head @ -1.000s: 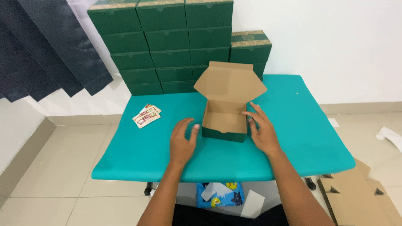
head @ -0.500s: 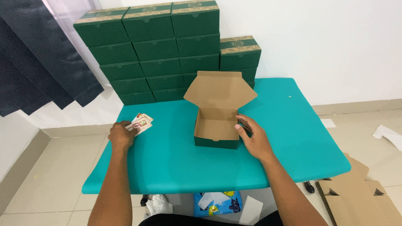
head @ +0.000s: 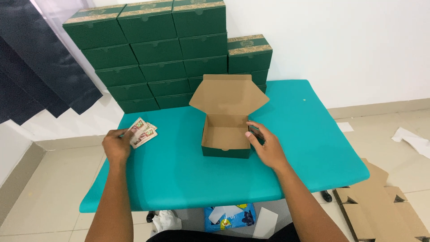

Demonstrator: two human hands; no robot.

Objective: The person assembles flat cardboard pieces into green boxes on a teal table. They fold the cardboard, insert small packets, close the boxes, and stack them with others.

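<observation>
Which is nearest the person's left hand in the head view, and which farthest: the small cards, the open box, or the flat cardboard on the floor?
From the left hand:
1. Small cards, touching its fingertips.
2. Open box, mid-table, to the right.
3. Flat cardboard, on the floor, far right.

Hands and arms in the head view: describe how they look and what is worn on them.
Both forearms are bare from the bottom edge of the picture to the wrist: no sleeves, gloves, watch or bracelet show. The left hand and the right hand are bare too, with no ring that I can make out. At the bottom edge between the arms there is dark clothing.
</observation>
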